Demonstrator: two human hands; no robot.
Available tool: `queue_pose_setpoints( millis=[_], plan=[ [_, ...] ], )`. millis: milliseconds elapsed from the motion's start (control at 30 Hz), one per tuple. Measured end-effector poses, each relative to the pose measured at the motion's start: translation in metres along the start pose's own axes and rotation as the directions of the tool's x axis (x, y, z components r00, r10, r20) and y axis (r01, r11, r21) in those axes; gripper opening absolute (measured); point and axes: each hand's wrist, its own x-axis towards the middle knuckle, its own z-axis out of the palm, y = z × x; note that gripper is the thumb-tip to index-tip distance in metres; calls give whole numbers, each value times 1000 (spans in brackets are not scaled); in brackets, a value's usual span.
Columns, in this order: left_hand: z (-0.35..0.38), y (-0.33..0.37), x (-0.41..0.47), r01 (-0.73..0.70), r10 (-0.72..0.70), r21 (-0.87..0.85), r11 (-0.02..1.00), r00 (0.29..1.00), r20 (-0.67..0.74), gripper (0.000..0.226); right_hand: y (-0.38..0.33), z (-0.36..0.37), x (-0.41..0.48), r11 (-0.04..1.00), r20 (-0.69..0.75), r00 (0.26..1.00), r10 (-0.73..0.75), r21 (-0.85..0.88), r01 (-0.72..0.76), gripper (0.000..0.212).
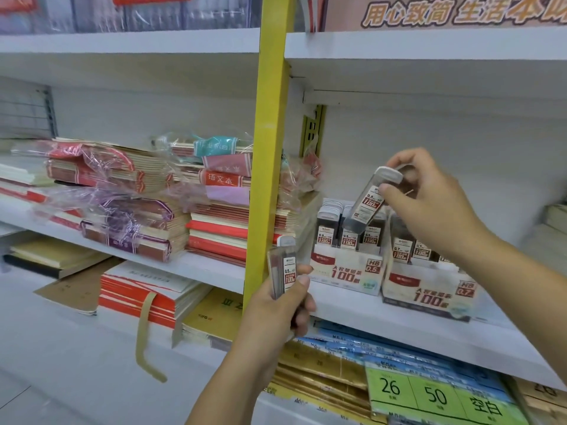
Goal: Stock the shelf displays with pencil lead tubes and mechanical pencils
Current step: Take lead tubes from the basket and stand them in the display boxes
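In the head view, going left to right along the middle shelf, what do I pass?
Plastic-wrapped notebook bundles → red notebook stack → yellow post → HB 0.5 display box → HB 0.7 display box. Left out: the left hand and right hand, gripping lead tubes, overlap these.

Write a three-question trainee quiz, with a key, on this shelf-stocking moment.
1. True or false: the right hand holds a tilted lead tube above the HB 0.5 display box.
2. What does the left hand grip? A notebook; B second lead tube; C price tag.
3. Fill in: the neighbouring display box is marked HB ___.
Key: 1 true; 2 B; 3 0.7.
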Motion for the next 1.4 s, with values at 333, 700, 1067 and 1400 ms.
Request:
queue_pose_setpoints(
  millis=[333, 700, 1067, 1400],
  plan=[
    [0, 3, 2, 50, -50, 7, 999, 993, 110, 45, 14, 20, 23, 963, 175, 984, -13, -261, 60, 23],
    [5, 8, -3, 43, -43, 24, 999, 999, 21, 22, 21, 19, 28, 986, 108, 993, -46, -156, 63, 22],
    [9, 8, -2, -9, 7, 30, 1000, 999, 53, 30, 32, 39, 13, 827, 190, 978, -88, -534, 179, 25],
    [15, 2, -1, 0, -8, 42, 999, 984, 180, 35, -9, 36, -47, 962, 443, 896, 16, 236, -134, 23]
  ],
)
